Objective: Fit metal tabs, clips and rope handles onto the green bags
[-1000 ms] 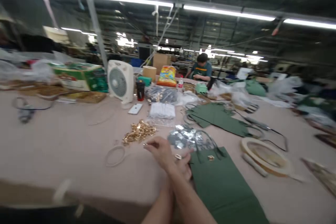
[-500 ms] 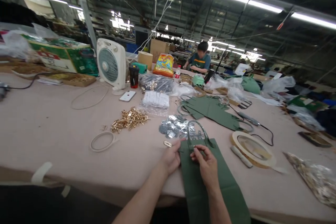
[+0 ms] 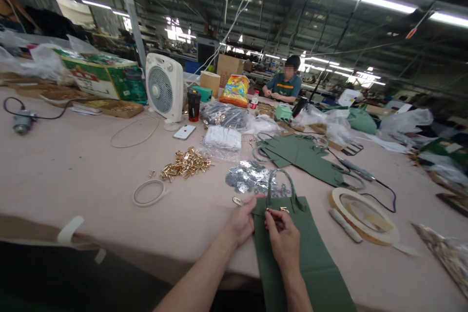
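My right hand [image 3: 287, 243] pinches a gold bit [image 3: 268, 209] (tiny from here) over the green panel [image 3: 316, 258]; my left hand [image 3: 241, 223], closure unclear, touches its edge.

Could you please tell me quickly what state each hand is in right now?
Left hand: at the edge of the green panel; grip cannot be told.
Right hand: closed, pinching what looks like a small metal piece.

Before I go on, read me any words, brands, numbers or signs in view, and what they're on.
No text reads clearly.
Green carton: printing, too blurred.
Colourful bag: lettering, too small.
Bottle with red label: white marks, too small.
Co-worker's top: small marks on the chest, unreadable.
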